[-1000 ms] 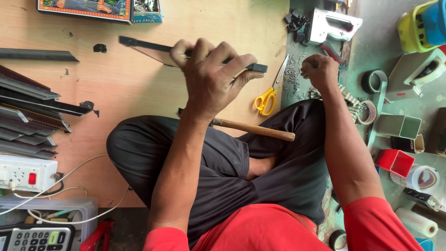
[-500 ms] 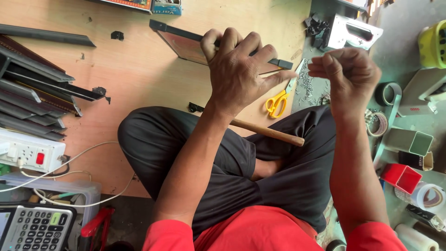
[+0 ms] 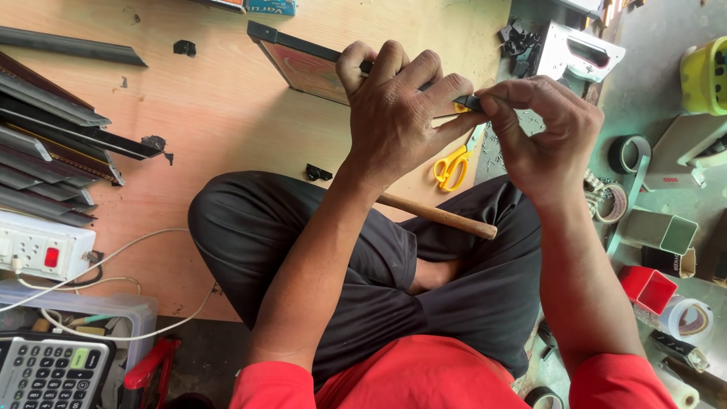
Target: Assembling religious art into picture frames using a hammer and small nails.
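My left hand (image 3: 397, 113) grips the top edge of a small black picture frame (image 3: 299, 57), held upright on edge over the plywood board (image 3: 227, 113). My right hand (image 3: 541, 136) pinches something small at the frame's right corner; what it holds is hidden by the fingers. Yellow scissors (image 3: 453, 165) lie just under both hands. A wooden hammer handle (image 3: 439, 216) rests across my crossed legs in black trousers.
Black frame mouldings (image 3: 53, 151) are stacked at left, above a white power strip (image 3: 42, 246) and a calculator (image 3: 49, 371). A metal staple tool (image 3: 579, 53) lies at top right. Tape rolls (image 3: 628, 155) and small boxes (image 3: 666, 231) crowd the right side.
My right hand rose from the floor at right and came to the frame's right corner. My left hand kept its grip while the frame tilted closer.
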